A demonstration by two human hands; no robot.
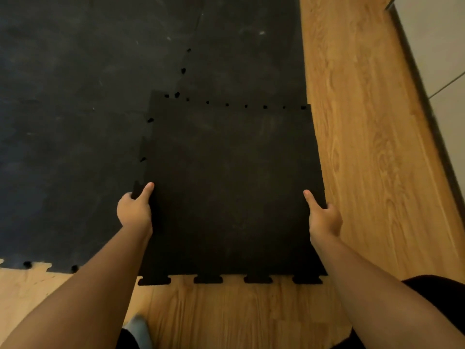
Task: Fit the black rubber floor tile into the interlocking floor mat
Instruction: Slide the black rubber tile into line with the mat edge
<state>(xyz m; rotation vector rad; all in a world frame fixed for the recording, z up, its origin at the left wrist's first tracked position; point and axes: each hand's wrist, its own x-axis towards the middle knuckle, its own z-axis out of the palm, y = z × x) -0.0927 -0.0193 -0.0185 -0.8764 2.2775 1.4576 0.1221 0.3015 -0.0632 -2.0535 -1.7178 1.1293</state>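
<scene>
The black rubber floor tile [231, 187] fills the middle of the head view, with jigsaw tabs along its near edge. My left hand [136, 210] grips its left edge, thumb on top. My right hand [323, 216] grips its right edge the same way. The interlocking floor mat [75, 109] spreads across the left and far side. The tile's far edge meets the mat along a row of small dark gaps, and its left edge overlaps the mat's toothed edge.
Wooden floor [364, 147] runs along the right side and under the tile's near tabs. A dark threshold strip [425, 96] and pale tiling lie at the far right. My foot in a light sock [137, 328] stands at the bottom.
</scene>
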